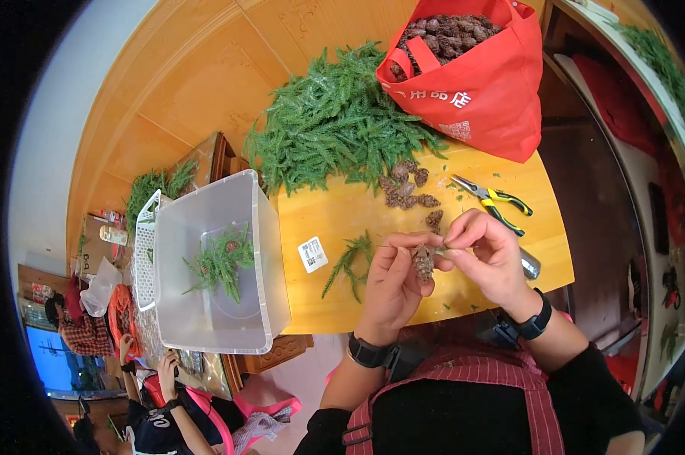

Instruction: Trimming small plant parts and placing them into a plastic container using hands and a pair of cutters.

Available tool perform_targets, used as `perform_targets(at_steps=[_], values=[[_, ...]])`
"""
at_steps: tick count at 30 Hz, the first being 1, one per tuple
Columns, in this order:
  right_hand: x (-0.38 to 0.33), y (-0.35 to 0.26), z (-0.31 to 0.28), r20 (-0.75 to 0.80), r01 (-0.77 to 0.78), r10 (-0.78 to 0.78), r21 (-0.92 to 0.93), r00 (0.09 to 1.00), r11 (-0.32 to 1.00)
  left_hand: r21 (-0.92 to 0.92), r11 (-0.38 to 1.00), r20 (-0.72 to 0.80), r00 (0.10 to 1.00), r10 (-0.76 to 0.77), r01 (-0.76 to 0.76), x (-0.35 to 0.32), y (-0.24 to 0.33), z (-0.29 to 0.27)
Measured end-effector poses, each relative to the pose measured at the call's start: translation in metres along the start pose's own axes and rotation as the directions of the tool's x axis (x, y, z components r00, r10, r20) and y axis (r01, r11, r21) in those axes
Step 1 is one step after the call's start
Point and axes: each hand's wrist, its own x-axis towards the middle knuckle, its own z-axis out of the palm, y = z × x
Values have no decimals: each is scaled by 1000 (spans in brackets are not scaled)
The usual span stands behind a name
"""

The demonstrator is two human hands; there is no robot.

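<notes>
From the head view I see my left hand (392, 284) with its grip clamped on a pine cone (423, 262), held above the bench (342, 220). My right hand (490, 254) pinches a thin green sprig (443, 248) at the cone's top, fingers together. Just beyond the hands lie loose cones (407, 189) and pliers (493, 201). A small twig (350, 262) lies left of my left hand, then a clear tub (206, 318). Farther out are a greenery pile (331, 125) and a red bag (494, 91).
</notes>
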Motion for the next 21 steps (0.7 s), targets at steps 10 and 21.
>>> perform_targets(at_steps=[10,21], values=[[-1,-4,-3,8,118,-122,-320,993,940,-159,981,73,992,-100,110,0,3,-6],[0,-3,-1,18,173,-178,-345,984,922,5,1000,-4,1000,0,0,-1,1,-8]])
